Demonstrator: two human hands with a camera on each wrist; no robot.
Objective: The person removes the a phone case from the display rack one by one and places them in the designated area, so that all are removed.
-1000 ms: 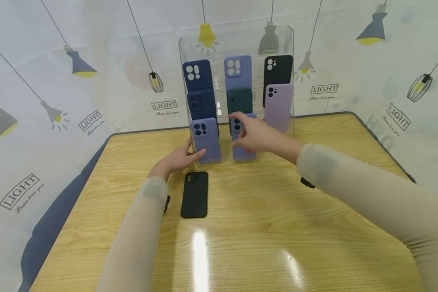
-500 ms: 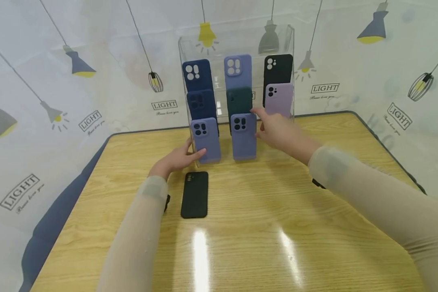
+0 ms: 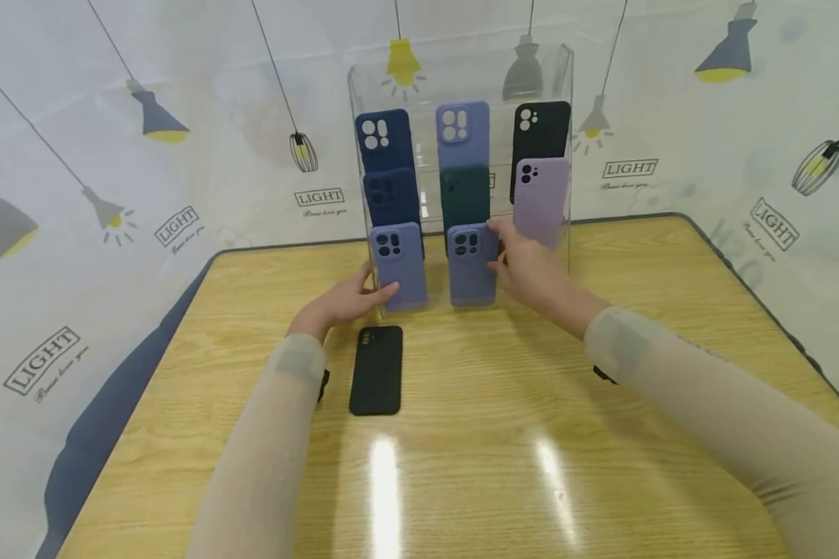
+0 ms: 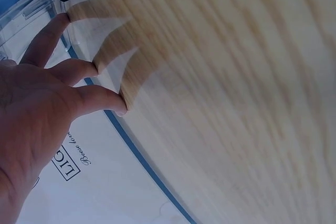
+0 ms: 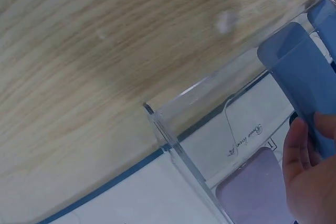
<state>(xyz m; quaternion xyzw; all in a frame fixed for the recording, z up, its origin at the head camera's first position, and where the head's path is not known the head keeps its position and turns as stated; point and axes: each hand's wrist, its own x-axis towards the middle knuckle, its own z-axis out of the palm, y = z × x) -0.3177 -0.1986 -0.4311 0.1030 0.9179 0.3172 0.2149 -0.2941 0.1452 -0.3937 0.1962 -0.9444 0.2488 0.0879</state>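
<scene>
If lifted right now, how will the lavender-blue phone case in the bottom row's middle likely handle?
The lavender-blue case is probably light, looking thin with camera cutouts. Its smooth, rounded shell may flex slightly. Standing on its narrow end in the clear stand, it could tip if nudged.

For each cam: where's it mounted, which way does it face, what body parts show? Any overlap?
Head: worn on the head, facing forward and down at the clear stand on the table; left hand, right hand and sleeves show.
Left wrist: on that wrist, facing past the fingertips to the table; left hand at the left edge.
Right wrist: on that wrist, facing the stand's right end; right hand at lower right.
Shared: head and right wrist both show the right hand pinching the front middle case.
</scene>
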